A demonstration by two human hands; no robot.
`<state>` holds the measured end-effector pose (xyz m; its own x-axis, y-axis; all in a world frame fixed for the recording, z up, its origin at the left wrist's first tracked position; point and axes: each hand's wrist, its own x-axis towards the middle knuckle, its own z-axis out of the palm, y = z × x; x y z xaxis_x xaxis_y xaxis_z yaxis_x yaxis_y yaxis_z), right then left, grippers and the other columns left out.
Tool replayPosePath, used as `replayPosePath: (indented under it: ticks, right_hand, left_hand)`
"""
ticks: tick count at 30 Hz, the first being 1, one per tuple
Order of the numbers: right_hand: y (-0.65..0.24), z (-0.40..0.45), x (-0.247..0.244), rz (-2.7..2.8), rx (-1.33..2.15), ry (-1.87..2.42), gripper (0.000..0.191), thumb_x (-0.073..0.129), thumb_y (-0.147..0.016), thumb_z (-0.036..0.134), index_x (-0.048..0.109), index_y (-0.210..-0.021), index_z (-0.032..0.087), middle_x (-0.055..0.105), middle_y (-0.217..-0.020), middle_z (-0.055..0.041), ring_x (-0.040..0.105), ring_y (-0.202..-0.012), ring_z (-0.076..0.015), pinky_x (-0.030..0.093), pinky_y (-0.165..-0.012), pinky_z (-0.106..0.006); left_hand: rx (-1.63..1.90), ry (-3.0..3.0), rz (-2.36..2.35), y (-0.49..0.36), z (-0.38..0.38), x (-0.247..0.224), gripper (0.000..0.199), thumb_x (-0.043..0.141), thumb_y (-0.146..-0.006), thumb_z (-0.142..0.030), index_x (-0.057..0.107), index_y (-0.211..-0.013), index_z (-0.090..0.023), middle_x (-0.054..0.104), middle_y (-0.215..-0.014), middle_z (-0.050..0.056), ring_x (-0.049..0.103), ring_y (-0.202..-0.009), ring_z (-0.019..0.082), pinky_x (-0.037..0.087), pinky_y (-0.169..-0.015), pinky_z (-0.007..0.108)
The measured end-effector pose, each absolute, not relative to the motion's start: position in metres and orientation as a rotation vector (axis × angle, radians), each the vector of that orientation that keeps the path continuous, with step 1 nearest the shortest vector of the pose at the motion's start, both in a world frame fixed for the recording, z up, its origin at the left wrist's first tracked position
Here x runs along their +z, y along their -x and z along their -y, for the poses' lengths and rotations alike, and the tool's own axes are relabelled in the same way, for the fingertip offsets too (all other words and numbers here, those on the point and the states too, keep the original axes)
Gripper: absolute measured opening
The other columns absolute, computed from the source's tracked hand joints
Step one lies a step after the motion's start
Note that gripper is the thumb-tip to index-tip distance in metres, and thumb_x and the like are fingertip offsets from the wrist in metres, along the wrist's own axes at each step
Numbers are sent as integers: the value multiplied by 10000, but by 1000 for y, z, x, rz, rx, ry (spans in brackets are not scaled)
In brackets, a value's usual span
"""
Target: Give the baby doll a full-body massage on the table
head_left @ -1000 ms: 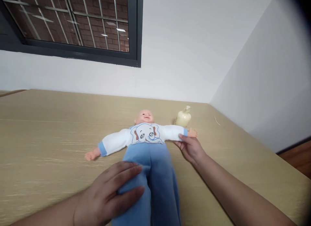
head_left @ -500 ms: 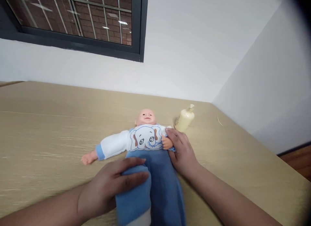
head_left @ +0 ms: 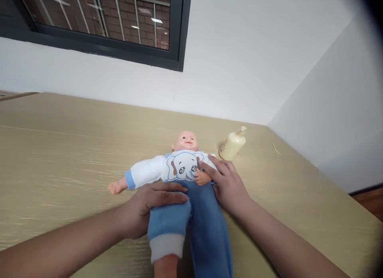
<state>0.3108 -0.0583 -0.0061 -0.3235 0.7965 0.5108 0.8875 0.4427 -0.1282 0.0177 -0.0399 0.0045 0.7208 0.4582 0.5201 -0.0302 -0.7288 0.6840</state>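
Observation:
A baby doll [head_left: 184,168] lies on its back, dressed in a white top with an elephant face and blue trousers. My left hand [head_left: 146,204] is wrapped over the doll's bent leg at the thigh, thumb side hidden. Below it, the white trouser cuff [head_left: 167,246] and a bit of bare leg show. Around the doll's other arm curls my right hand [head_left: 229,182], pressing it across the chest; the small doll hand [head_left: 202,177] pokes out beside my fingers. The doll's free arm [head_left: 143,175] stretches out sideways on the table.
A cream pump bottle [head_left: 233,145] stands just beyond my right hand on the wooden table [head_left: 68,158]. Farther right lies a thin pale strip [head_left: 277,149]. White walls meet the table's far edge, below a dark-framed window [head_left: 119,46].
The leg under my left hand is bent up more, and its cuff and bare shin have come into view. My right hand has brought the doll's arm farther across the chest.

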Motion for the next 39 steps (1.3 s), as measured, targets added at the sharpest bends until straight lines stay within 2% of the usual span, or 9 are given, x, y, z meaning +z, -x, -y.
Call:
replayPosePath:
  ticks: [6,11,15,18,23,30,33,36,39]
  right_hand:
    - [-327,46,-20,2027,-22,1378,640,545,-827,59,553,-1427,282,561,-1458,-88,513,-1313,-314,445,-1101,-543]
    - [-343,27,-33,1456,526,1363,470,708,-838,285,626,-1300,244,673,-1311,-88,609,-1238,-309,430,-1126,-528]
    - [-356,20,-33,902,1088,1144,488,811,-758,295,659,-1213,203,719,-1226,-90,674,-1142,-302,561,-997,-471]
    - [-363,20,-30,757,1285,1064,444,832,-753,228,695,-1171,172,725,-1224,-92,681,-1143,-269,597,-948,-359]
    - [-368,19,-31,718,1321,1023,432,821,-767,165,700,-1182,174,732,-1220,-81,702,-1110,-240,618,-900,-300]
    - [-365,19,-32,613,1303,1004,413,808,-739,153,702,-1139,150,759,-1130,-109,727,-1039,-283,621,-922,-430]
    - [-356,21,-26,636,1206,965,398,826,-713,171,709,-1093,167,762,-1112,-94,720,-1048,-291,612,-928,-461]
    - [-349,27,-18,703,969,974,366,844,-710,235,713,-1047,183,768,-1050,-73,724,-1006,-283,597,-937,-489]
    - [-343,37,-12,865,638,1095,451,826,-749,305,696,-1170,212,755,-1104,-67,708,-1062,-287,531,-1024,-537]
  left_hand:
    - [879,-2586,-183,-12,64,18,418,651,-919,-232,595,-1330,-285,600,-1424,114,559,-1320,277,475,-1106,434]
    - [917,-2915,-97,-15,84,21,320,673,-913,-267,671,-1233,-252,685,-1284,80,481,-1384,279,355,-1199,480]
    - [1014,-3032,-145,-20,95,8,401,692,-929,-300,647,-1312,-411,671,-1281,5,412,-1429,276,339,-1203,495]
    - [1056,-3059,-218,-24,101,-5,460,719,-921,-319,605,-1338,-479,676,-1206,-6,489,-1353,253,393,-1170,494]
    - [1182,-3046,-243,-28,101,-5,308,683,-932,-234,702,-1209,-366,690,-1045,11,597,-1187,241,446,-1129,488]
    - [1187,-3109,-219,-13,93,28,255,583,-960,-144,714,-1169,-205,707,-1195,112,579,-1253,281,522,-1061,456]
    - [1216,-3077,-242,-10,90,30,240,596,-967,-153,707,-1170,-216,712,-1212,110,589,-1274,265,542,-1042,397]
    - [1214,-2945,-317,-10,88,31,248,600,-991,-284,685,-1221,-252,726,-1203,78,662,-1181,215,559,-1004,301]
    - [1091,-2843,-351,-8,86,36,303,598,-991,-373,667,-1277,-300,727,-1222,62,700,-1118,206,572,-961,270]
